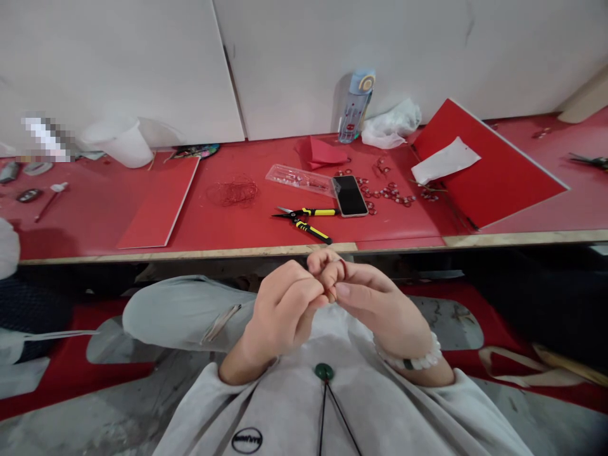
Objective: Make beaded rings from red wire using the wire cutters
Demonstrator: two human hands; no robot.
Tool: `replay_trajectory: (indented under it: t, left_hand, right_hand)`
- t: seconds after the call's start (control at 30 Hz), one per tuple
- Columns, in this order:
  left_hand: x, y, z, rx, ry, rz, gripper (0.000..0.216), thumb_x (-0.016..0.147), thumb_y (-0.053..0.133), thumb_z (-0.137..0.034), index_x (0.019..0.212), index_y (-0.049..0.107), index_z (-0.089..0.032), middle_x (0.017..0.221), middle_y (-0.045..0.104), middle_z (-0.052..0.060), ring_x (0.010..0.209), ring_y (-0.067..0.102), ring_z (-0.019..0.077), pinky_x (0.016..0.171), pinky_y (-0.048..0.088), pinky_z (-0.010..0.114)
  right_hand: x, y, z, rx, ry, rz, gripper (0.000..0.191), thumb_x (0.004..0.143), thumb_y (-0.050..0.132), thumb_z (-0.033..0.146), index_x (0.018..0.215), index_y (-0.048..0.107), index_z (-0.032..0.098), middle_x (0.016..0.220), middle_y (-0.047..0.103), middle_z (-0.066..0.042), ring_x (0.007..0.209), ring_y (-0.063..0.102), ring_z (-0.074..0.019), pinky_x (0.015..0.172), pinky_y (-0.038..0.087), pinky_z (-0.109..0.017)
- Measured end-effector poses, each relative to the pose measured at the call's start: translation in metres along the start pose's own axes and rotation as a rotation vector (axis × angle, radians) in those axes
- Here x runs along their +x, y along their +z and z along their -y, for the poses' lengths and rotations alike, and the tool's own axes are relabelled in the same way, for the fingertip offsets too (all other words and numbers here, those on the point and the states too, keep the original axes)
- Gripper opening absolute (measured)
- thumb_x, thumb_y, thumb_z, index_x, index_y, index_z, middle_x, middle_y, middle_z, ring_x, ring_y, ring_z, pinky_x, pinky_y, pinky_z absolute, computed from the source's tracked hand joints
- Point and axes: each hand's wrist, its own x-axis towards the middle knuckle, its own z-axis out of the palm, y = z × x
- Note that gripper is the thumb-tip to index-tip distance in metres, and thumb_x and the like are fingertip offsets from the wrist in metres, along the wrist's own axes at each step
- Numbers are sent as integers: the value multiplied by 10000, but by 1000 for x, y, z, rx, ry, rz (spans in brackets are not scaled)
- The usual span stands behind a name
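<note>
My left hand [280, 310] and my right hand [375, 304] are held together above my lap, just in front of the red table's edge [190, 253]. Both are closed in a pinch, fingertips meeting at the middle; whatever sits between them is too small to make out. A white bead bracelet [418, 361] is on my right wrist. On the table beyond the hands lie yellow-handled pliers [306, 220], a black phone [349, 195], a tangle of red wire [234, 190] and several small red rings [392, 193].
A clear plastic tray [299, 178], a bottle [356, 104], a plastic bag [392, 123], red boards [159, 202] [494, 164], white paper [444, 161] and a white cup [123, 142] stand on the table. Another person's sleeve [7, 247] shows at the left.
</note>
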Motion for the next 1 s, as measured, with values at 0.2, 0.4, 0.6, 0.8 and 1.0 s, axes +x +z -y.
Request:
replay_trajectory:
  t: [0.2,0.4,0.6,0.8,1.0]
  left_hand:
    - [-1,-2,2,-12,-66,60,279,1096,429,-301,860,542,-206,731,580,-1,681,504,131,614,444,252]
    - [-2,-2,6,-85,-68,92,275,1094,417,-293,868,545,-203,734,558,3,682,507,135,630,459,246]
    - [0,-5,5,-94,-140,160,285,1098,402,-278,846,516,-211,736,575,-3,662,512,130,606,433,235]
    - [0,-11,0,-125,-292,209,276,1083,434,-256,836,545,-206,735,590,-5,591,468,118,558,380,244]
    - [2,-13,0,-171,-371,247,245,1065,454,-214,824,494,-216,733,532,-30,597,434,110,583,383,234]
  right_hand:
    - [4,1,1,-254,-159,-109,126,877,678,192,764,647,237,1048,635,-57,1007,630,-211,879,530,-372]
    - [-1,4,9,-757,-388,-296,197,787,714,97,883,638,252,1187,634,-70,1098,653,-260,1010,480,-497]
    - [-5,2,20,-1012,-427,-253,176,875,685,110,956,630,257,1185,631,-67,1117,624,-248,965,521,-455]
    - [-4,-3,21,-1229,-649,-210,187,925,665,92,932,678,278,1179,612,-52,1082,555,-235,962,521,-422]
    - [8,-14,10,-1177,-800,-180,214,916,671,76,852,674,280,1068,662,-26,1054,564,-233,928,518,-411]
